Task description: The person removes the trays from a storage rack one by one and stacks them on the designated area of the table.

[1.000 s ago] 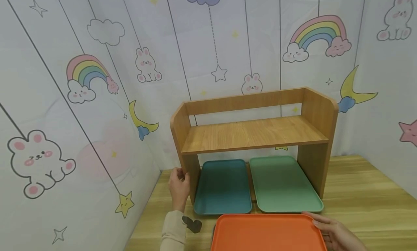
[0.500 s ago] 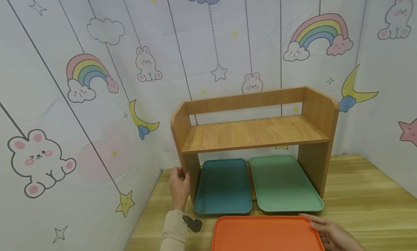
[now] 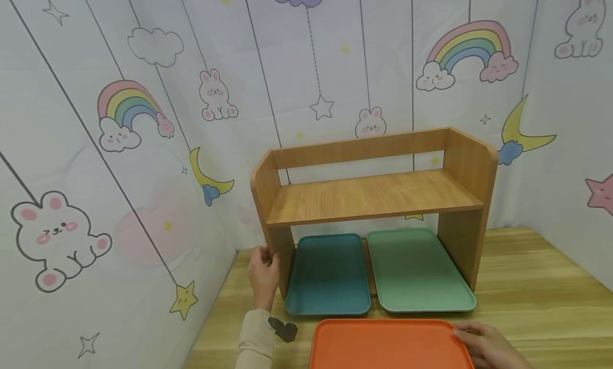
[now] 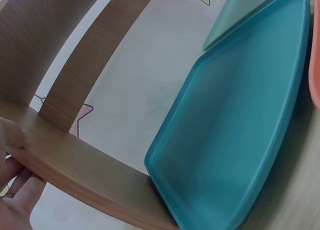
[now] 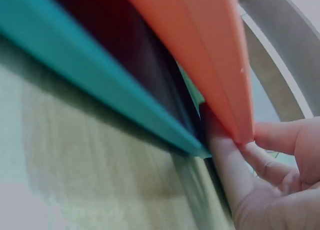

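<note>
My left hand point(image 3: 263, 276) grips the left side panel of a wooden desk shelf point(image 3: 373, 196); in the left wrist view the thumb and fingers lie on either side of the panel's edge. At the front, my right hand point(image 3: 488, 345) holds the right corner of an orange tray point(image 3: 388, 345). In the right wrist view the fingers pinch that orange corner, tilted above the rim of a teal tray point(image 5: 100, 72). Under the shelf a blue-teal tray point(image 3: 330, 273) lies at left and a light green tray point(image 3: 419, 270) at right.
The shelf stands on a wood-grain table point(image 3: 531, 284) near a white wall cloth point(image 3: 306, 66) with printed rabbits, rainbows and stars. A dark patch point(image 3: 283, 329) shows beside the left sleeve.
The orange tray has shifted slightly toward me. My right hand's fingers have moved from over its far rim down to its right corner. The left hand stays on the panel.
</note>
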A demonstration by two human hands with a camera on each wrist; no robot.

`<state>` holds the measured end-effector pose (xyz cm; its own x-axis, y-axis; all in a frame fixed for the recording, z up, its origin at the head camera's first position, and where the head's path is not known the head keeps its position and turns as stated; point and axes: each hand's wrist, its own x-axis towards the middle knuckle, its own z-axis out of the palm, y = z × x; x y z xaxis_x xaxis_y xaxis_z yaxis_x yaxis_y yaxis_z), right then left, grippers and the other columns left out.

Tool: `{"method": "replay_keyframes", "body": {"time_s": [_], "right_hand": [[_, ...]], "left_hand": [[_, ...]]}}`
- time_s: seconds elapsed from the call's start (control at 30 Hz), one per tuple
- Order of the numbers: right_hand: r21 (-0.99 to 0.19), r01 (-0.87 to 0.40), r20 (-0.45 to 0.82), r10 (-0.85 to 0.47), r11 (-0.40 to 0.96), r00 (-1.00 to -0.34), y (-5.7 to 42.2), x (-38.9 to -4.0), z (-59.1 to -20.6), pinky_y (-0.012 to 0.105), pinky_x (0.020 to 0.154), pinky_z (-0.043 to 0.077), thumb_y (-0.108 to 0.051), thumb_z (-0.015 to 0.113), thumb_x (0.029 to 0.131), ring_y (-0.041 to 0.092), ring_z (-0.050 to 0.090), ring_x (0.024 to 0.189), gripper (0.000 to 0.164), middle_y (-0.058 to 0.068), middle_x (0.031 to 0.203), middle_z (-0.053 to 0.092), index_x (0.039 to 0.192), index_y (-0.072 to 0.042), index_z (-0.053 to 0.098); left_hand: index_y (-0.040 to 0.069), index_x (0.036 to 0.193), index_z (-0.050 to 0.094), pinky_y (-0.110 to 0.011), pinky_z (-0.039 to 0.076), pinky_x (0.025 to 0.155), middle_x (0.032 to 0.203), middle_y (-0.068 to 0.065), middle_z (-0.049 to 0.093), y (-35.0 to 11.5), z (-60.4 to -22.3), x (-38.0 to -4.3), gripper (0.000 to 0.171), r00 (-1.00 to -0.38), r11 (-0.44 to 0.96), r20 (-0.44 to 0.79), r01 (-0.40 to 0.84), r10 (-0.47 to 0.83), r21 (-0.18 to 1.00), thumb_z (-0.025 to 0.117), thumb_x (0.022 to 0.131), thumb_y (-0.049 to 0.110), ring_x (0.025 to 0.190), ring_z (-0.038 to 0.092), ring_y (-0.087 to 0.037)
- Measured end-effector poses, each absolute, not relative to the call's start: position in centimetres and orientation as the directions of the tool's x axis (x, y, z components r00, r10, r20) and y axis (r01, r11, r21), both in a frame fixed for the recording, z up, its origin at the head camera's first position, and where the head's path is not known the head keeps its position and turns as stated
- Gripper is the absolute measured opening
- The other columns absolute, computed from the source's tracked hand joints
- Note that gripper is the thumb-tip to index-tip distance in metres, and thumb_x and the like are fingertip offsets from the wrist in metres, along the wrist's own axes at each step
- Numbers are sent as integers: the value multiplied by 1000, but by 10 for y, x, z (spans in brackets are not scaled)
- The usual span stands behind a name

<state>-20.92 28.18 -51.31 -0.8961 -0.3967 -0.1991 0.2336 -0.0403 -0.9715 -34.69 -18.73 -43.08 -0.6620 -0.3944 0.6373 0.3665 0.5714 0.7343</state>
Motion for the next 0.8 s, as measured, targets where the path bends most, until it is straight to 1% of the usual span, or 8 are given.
{"method": "replay_keyframes", "body": {"time_s": [0.1,0.17,0.23,0.37,0.5,0.63,0.8], "right_hand": [[-985,162,-174,-327,64,-929,277,-207,-508,41,81,57,-21,51,98,21,68,95,45,9,108,69,124,16,51],[-984,121,-154,-288,129,-945,274,-205,-505,39,79,58,-18,52,97,20,68,92,46,13,107,69,124,20,47],[-978,64,-116,-262,199,-958,270,-204,-502,37,76,58,-13,52,96,18,68,88,45,19,107,68,123,23,45],[-953,7,-80,-227,303,-971,265,-204,-498,33,72,59,-7,52,94,15,68,85,41,27,107,66,120,24,46],[-938,29,-101,-194,346,-976,263,-204,-496,33,71,58,-7,53,93,16,67,85,40,27,107,66,119,23,48],[-929,38,-107,-168,367,-980,262,-204,-497,33,69,58,-7,55,92,17,67,81,40,24,103,67,118,23,49],[-926,47,-117,-167,373,-979,262,-205,-498,33,67,58,-7,56,92,17,66,78,39,20,99,68,115,24,51]], "left_hand": [[0,88,58,-40,57,74,85,-16,62,-187,-431,-347,12,-660,575,639,365,-395,732,68,81,1,81,63,-29],[0,88,58,-40,56,74,85,-16,62,-187,-430,-346,12,-658,576,641,367,-394,731,68,81,1,81,63,-29],[0,87,58,-41,56,74,85,-16,62,-187,-430,-346,12,-656,576,643,369,-394,729,68,81,1,81,63,-29],[0,87,58,-41,57,74,85,-16,62,-187,-430,-346,12,-657,578,644,369,-392,728,68,81,1,81,63,-29],[1,88,58,-41,57,73,85,-16,62,-186,-430,-346,12,-660,574,640,367,-393,732,68,81,2,81,63,-29],[1,88,58,-43,57,72,86,-16,62,-186,-429,-346,12,-662,566,639,374,-392,735,68,81,1,81,64,-30],[0,87,58,-42,57,71,85,-16,62,-187,-430,-346,11,-657,569,643,375,-394,731,67,81,0,81,64,-29]]}}
